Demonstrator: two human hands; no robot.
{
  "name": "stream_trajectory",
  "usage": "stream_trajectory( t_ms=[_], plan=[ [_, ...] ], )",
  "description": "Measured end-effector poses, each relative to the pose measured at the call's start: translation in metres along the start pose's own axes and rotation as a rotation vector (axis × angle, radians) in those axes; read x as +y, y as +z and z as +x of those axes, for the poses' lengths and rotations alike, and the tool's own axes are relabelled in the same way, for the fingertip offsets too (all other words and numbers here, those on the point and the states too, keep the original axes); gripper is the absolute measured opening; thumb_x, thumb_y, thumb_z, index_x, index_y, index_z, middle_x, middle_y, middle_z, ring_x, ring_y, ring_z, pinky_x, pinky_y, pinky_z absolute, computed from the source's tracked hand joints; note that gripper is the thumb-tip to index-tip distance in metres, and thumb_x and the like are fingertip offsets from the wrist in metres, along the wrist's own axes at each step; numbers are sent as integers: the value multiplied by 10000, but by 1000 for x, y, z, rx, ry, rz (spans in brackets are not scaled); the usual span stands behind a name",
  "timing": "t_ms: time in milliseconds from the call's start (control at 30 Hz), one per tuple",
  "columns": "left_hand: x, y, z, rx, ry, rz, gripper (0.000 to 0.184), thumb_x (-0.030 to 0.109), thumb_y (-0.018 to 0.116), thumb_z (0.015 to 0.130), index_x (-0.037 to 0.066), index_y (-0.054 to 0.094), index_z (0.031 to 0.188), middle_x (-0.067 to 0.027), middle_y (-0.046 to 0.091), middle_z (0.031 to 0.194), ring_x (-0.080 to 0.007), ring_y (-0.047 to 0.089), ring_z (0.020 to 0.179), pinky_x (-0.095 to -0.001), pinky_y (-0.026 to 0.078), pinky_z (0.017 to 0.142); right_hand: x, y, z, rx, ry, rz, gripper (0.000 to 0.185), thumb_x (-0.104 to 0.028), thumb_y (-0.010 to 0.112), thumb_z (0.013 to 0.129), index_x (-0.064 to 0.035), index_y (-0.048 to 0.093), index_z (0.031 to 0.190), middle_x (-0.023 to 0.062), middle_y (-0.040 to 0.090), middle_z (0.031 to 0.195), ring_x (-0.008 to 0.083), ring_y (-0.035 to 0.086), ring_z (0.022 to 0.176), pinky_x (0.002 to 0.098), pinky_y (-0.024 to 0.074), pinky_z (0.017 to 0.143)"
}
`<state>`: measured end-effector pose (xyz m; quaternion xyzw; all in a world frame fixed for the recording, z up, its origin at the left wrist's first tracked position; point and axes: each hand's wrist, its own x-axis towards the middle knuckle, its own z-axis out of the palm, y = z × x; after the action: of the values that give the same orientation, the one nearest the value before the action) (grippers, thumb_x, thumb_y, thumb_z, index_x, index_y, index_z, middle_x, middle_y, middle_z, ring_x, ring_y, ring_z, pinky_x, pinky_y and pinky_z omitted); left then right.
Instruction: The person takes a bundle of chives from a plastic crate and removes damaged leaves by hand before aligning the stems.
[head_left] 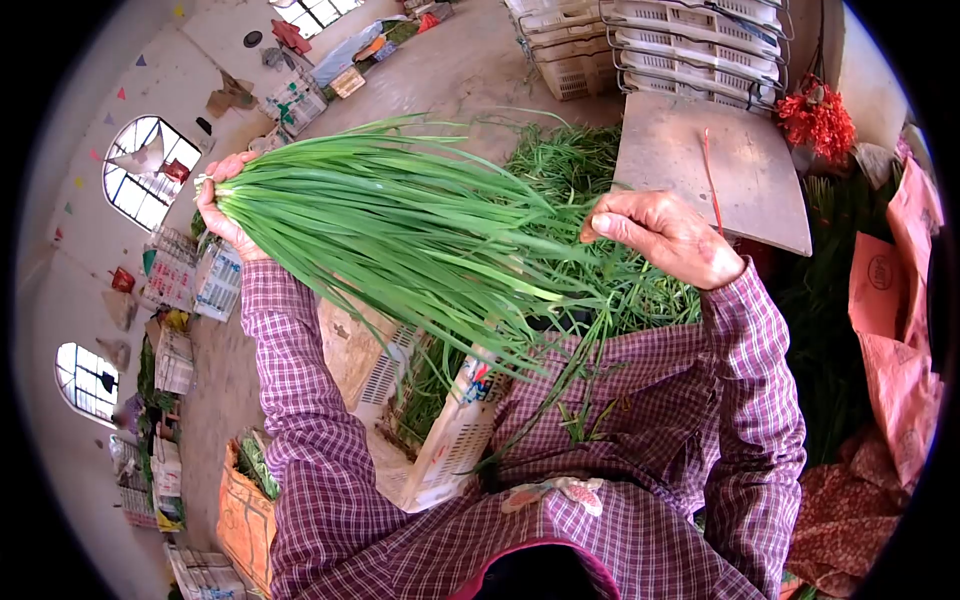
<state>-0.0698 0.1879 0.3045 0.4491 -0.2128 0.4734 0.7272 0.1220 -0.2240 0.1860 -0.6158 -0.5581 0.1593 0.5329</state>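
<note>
My left hand (228, 205) is wrapped round the pale stem ends of a large bunch of garlic chives (400, 215). The long green leaves fan out to the right, and a few trail down over the checked apron. At the leaf-tip side, my right hand (662, 235) is closed in a pinch, thumb pressed against the bent fingers. Whatever its fingertips grip, if anything, is too small or hidden to name. Below and behind the tips lies a heap of loose chive leaves (640, 285).
A board (680, 150) with a red tie (712, 180) on it stands beyond my right hand. Behind it are stacked white crates (695, 50) and a red bundle of ties (815, 120). A white crate (440, 450) with greens sits by my lap; pink sacking (890, 330) hangs at the right.
</note>
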Motion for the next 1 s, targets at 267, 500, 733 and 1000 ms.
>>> stream_trajectory(
  t_ms=[267, 500, 733, 1000],
  plan=[
    [7, -21, -1, 5, 37, 203, 374, 370, 437, 903, 38, 599, 844, -103, 638, 910, -242, 592, 934, -424, 479, 893, -31, 56, -17, 226, -174, -136, 66, -91, 609, 843, -53, 638, 888, 118, 666, 748, 293, 662, 669, 371, 523, 619],
    [-8, 3, -14, 79, 53, 268, 232, 293, 507, 882, 64, 541, 871, -36, 605, 823, -244, 584, 938, -430, 434, 949, -4, 116, -11, 341, -4, -400, 156, -198, 640, 849, -83, 664, 951, 122, 663, 841, 325, 657, 697, 402, 530, 621],
    [-15, 7, -16, 74, 15, 172, 301, 326, 463, 899, 62, 590, 831, -64, 605, 841, -235, 572, 927, -420, 456, 916, 3, 133, 17, 409, -37, -422, 184, -229, 689, 808, -82, 642, 909, 113, 619, 781, 330, 624, 638, 429, 498, 575],
    [-14, -7, -8, 149, -71, 172, 178, 251, 533, 868, 77, 541, 830, -50, 589, 802, -259, 560, 928, -423, 438, 939, 3, 117, 22, 677, -19, -26, 94, -95, 572, 875, -11, 599, 843, 91, 607, 740, 205, 567, 624, 325, 466, 588]
  ],
)
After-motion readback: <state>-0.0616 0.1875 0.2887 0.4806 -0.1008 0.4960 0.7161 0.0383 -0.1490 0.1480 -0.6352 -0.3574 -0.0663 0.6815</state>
